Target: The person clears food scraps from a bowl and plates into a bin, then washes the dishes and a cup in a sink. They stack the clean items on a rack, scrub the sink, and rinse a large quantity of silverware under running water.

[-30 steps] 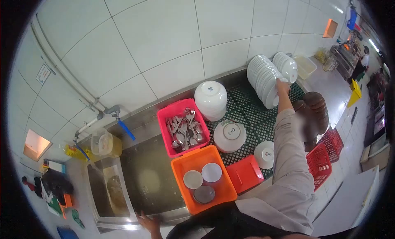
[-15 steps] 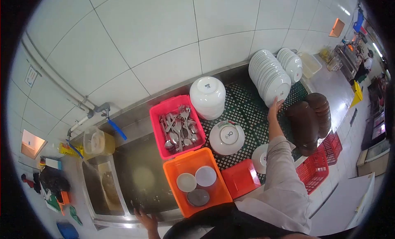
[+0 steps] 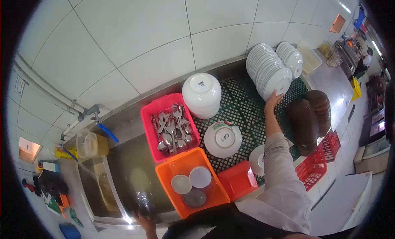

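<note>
My right hand (image 3: 273, 100) reaches across the rack mat and grips the lower edge of the front white plate (image 3: 281, 82) in a tilted row of plates. Fingers lie on this plate's underside; part of the grip is hidden. Behind it stands a shorter row of white dishes (image 3: 294, 63). My left hand (image 3: 144, 221) is low at the sink's front edge, fingers apart, with nothing seen in it. Between the hands are an orange tub (image 3: 220, 189) with several small bowls, a pink tub (image 3: 147, 132) of cutlery, and an upturned white bowl (image 3: 222, 139).
A tall stack of white bowls (image 3: 201, 95) stands by the wall on the green perforated mat (image 3: 247, 111). Dark brown rounded stacked items (image 3: 303, 124) stand right of my forearm. A red tray (image 3: 236, 180) touches the orange tub. Cloudy water (image 3: 131, 169) fills the sink.
The view has shifted slightly, so the tubs and bowls appear further left. My right hand stays at the front plate. My left hand remains low by the sink edge.
</note>
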`<move>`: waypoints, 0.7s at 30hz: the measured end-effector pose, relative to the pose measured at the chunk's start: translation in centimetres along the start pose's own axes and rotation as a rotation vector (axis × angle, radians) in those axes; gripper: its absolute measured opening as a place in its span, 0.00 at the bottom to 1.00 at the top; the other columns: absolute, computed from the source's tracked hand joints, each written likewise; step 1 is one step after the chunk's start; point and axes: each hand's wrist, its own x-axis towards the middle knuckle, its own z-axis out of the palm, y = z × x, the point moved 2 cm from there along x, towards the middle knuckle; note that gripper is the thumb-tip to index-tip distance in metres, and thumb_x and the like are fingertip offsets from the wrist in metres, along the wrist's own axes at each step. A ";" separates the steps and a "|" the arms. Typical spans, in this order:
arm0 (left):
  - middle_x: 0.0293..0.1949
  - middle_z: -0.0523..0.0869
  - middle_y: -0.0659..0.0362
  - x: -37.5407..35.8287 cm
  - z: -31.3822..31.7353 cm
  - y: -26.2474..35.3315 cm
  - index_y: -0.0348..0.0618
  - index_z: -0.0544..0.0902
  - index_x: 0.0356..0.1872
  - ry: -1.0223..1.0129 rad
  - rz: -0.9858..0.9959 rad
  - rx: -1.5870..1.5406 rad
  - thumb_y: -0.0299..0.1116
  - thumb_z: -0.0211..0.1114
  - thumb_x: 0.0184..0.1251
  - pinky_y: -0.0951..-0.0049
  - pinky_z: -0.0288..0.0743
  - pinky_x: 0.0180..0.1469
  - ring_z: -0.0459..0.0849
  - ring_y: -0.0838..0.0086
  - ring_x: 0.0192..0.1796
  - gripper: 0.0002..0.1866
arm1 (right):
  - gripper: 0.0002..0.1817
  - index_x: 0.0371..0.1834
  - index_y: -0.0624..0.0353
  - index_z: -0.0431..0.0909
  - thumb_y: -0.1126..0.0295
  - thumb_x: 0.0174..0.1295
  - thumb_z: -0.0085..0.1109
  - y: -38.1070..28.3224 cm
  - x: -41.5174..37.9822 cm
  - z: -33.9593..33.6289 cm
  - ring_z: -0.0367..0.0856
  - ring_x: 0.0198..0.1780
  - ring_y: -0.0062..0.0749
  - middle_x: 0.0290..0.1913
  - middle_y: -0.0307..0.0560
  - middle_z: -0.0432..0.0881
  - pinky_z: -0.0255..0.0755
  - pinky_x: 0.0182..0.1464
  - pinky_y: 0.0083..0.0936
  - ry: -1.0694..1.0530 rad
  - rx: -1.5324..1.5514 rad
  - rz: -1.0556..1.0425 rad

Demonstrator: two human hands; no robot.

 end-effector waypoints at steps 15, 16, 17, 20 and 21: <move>0.66 0.54 0.34 3.4 1.1 3.5 0.38 0.62 0.62 0.059 0.396 0.019 0.24 0.66 0.47 0.44 0.57 0.66 0.56 0.38 0.67 0.37 | 0.60 0.74 0.63 0.32 0.39 0.53 0.62 -1.7 -4.3 -2.7 0.30 0.75 0.62 0.73 0.73 0.31 0.37 0.73 0.48 -0.201 -0.025 -0.150; 0.66 0.54 0.34 3.0 1.0 2.7 0.38 0.62 0.62 0.065 0.383 0.021 0.24 0.66 0.47 0.44 0.57 0.66 0.56 0.38 0.67 0.37 | 0.65 0.74 0.64 0.31 0.43 0.48 0.68 -2.3 -5.6 -2.4 0.30 0.75 0.64 0.73 0.75 0.30 0.37 0.73 0.49 -0.193 -0.141 -0.185; 0.66 0.54 0.35 2.6 1.1 1.9 0.39 0.61 0.63 0.068 0.379 0.001 0.25 0.67 0.47 0.45 0.58 0.66 0.57 0.39 0.67 0.38 | 0.69 0.74 0.64 0.30 0.46 0.42 0.75 -3.0 -6.3 -1.9 0.31 0.74 0.67 0.72 0.77 0.29 0.38 0.74 0.49 -0.182 -0.257 -0.223; 0.66 0.55 0.36 0.4 -0.5 1.8 0.38 0.61 0.64 0.010 0.229 -0.045 0.26 0.68 0.46 0.48 0.60 0.66 0.58 0.42 0.68 0.40 | 0.73 0.73 0.65 0.29 0.54 0.34 0.81 -3.1 -6.0 -0.2 0.32 0.73 0.71 0.70 0.80 0.29 0.40 0.73 0.51 -0.067 -0.268 -0.226; 0.66 0.55 0.36 -0.3 -0.8 1.7 0.36 0.62 0.64 -0.054 0.096 -0.069 0.27 0.69 0.46 0.51 0.62 0.65 0.59 0.44 0.68 0.40 | 0.73 0.73 0.65 0.30 0.56 0.34 0.82 -3.1 -5.9 0.1 0.32 0.72 0.72 0.70 0.81 0.29 0.40 0.73 0.52 0.024 -0.233 -0.266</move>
